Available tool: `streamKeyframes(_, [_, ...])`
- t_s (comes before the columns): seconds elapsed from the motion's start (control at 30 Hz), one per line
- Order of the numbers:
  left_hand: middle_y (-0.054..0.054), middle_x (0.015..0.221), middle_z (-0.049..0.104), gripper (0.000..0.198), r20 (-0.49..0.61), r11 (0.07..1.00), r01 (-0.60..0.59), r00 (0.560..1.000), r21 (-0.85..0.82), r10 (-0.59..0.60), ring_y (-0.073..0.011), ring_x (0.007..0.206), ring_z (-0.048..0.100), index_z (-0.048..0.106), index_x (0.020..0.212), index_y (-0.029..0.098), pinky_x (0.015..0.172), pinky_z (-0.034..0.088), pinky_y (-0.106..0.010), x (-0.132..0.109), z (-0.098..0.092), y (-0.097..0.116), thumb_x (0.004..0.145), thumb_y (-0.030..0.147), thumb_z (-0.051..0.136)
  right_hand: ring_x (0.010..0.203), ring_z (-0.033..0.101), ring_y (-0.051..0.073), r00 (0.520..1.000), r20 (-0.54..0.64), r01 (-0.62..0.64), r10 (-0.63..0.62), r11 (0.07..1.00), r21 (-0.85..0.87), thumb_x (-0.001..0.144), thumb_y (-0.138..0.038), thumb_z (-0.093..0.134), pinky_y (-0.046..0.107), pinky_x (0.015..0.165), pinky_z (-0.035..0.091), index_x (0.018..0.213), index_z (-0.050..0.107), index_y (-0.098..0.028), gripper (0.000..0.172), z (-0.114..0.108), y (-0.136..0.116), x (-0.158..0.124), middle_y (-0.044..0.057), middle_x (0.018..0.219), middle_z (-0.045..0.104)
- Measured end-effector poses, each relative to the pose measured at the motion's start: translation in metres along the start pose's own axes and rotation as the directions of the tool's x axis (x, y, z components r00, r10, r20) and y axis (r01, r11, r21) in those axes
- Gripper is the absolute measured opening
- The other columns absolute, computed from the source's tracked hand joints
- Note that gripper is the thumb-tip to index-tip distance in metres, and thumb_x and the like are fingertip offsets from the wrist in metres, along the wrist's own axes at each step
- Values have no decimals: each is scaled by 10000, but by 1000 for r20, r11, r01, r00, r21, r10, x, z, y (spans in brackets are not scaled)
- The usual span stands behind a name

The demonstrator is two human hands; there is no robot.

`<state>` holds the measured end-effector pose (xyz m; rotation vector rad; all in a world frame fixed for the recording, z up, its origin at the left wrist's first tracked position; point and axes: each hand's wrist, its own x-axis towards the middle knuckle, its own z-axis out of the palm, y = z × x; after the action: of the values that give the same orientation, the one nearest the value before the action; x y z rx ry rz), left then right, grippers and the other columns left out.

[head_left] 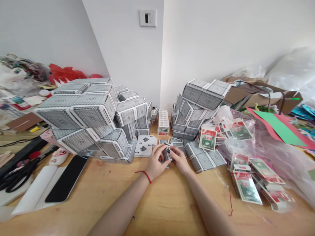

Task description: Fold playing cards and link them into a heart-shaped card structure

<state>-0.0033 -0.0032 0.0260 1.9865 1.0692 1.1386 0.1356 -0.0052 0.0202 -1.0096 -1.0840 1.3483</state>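
Observation:
My left hand (156,160) and my right hand (180,158) meet at the middle of the table, fingers closed round a small piece of grey-backed playing cards (167,155). My fingers hide much of it, so its full shape cannot be made out. Just left of the hands lie stacks of playing cards (143,146), face up, with spades showing. Behind my hands stands a row of card decks (163,122) in a long block. Grey blocks built of playing cards (202,157) lie close to my right hand.
Tall piles of card-built blocks rise at left (91,108) and right (197,108). Opened red-and-green card boxes (246,188) and clear plastic wrap (273,164) spread over the right side. At left lie a black phone (67,178), white paper (40,186) and black scissors (23,173).

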Motion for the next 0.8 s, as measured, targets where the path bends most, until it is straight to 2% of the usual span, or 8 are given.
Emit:
streamKeyframes(0.17, [-84,1162,457,552,-15,999,-17,1000,47,18,-170,836,543,435,1185,244,764,481,-344,0,-1,0,666,192,614,813,566,189,1000,-5,-31,31,1000,-7,687,-389,626,280,677,419,975,605,-192,349,1,-2,-1,48,944,635])
streamKeyframes(0.33, [-79,1159,457,555,-24,999,-31,999,14,32,-91,624,522,439,1182,246,686,503,-317,-1,-2,-2,659,191,618,840,563,204,999,4,-32,32,999,29,667,-383,647,303,703,429,983,591,-188,376,1,-3,-1,56,940,630])
streamKeyframes(0.4, [-82,1162,455,549,-28,999,-37,999,16,38,-86,613,518,442,1179,243,683,505,-316,-2,-2,-3,661,198,618,828,565,203,999,23,-36,35,998,55,671,-372,647,307,701,431,972,585,-187,359,1,-3,-2,52,905,629])
streamKeyframes(0.57, [-91,1152,470,530,-59,994,-96,993,60,100,-182,869,547,459,1168,231,800,477,-363,-4,-1,-2,668,259,632,637,567,159,987,131,-114,92,978,173,698,-351,626,290,604,434,974,542,-206,323,0,-3,-4,7,736,606])
streamKeyframes(0.63, [-94,1142,480,521,-69,991,-112,991,72,117,-197,913,538,461,1167,226,816,471,-367,-4,-1,-1,675,271,628,581,557,145,982,157,-140,108,968,209,689,-350,632,277,572,427,976,526,-211,336,0,-2,-5,-6,690,593])
streamKeyframes(0.73, [-96,1152,478,501,-64,992,-105,992,72,109,-124,705,559,455,1175,231,733,502,-333,-4,0,-1,697,259,603,584,566,148,980,152,-158,125,962,224,655,-371,655,260,540,416,975,511,-219,382,0,0,-4,1,721,601])
streamKeyframes(0.8, [-94,1159,479,492,-55,994,-84,995,66,88,-69,553,509,454,1175,242,640,514,-304,-5,1,-2,703,261,593,602,567,152,981,141,-165,136,961,223,631,-376,672,249,525,406,967,507,-230,402,0,0,-3,2,751,601])
